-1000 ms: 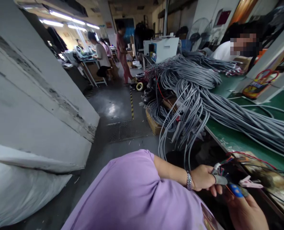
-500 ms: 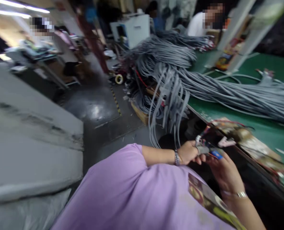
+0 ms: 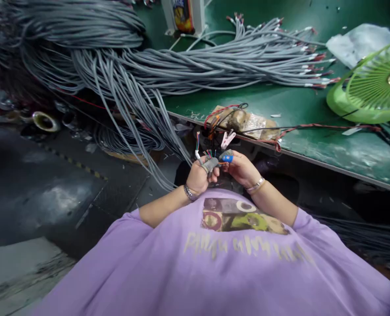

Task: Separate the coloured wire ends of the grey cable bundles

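My left hand (image 3: 198,177) is closed round the end of a grey cable (image 3: 199,160), from which coloured wires (image 3: 198,142) stick up past a white sleeve. A grey cover (image 3: 210,164) wraps a digit of this hand. Thin multicoloured wire ends (image 3: 209,153) fan out just above it. My right hand (image 3: 244,170) meets it from the right, fingers pinched together. A blue band (image 3: 227,158) shows at its fingertips, beside a short orange wire (image 3: 223,163). What lies between these fingertips is too small to make out. Just beyond the hands is a pale pink clip (image 3: 228,139).
Long bundles of grey cable (image 3: 195,70) lie across the green table (image 3: 313,153) and hang over its edge at left. A taped block (image 3: 247,123) with red and black leads sits at the edge. A green fan (image 3: 375,87) and pliers (image 3: 388,138) are at right.
My view has swung to the right and down, from the aisle and other people to the table. Both hands stay together at the cable end; the picture is sharper.
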Tool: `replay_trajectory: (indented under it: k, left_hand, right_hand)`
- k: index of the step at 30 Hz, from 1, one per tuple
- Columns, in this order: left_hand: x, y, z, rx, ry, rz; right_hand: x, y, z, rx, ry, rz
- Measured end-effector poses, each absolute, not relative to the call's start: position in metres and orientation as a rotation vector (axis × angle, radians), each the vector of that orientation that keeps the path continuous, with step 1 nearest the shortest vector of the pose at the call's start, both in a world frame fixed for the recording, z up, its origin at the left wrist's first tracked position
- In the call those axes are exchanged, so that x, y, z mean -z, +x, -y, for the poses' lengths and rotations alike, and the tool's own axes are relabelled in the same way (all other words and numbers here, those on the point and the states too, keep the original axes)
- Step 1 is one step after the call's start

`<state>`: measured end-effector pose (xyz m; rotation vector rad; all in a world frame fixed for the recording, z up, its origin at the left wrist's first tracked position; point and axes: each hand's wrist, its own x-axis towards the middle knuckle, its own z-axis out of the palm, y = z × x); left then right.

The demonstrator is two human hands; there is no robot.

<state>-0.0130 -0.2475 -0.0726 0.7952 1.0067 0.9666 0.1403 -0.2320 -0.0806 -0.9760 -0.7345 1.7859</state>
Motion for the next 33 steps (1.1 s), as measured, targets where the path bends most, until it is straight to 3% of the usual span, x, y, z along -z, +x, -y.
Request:
replay_trajectory:
  k: [21,33]
  left_hand:
    - [0.055,0.000,0.238,-0.903,0.785,-0.988]
    - [0.065,-0.008,0.246,-0.983,0.858,-0.967]
  right_hand:
    - [0.079,0.135,0.190,-1.632,-0.907,0.666]
    - [0.073,0.142,0.195,-1.791,-0.912,0.578]
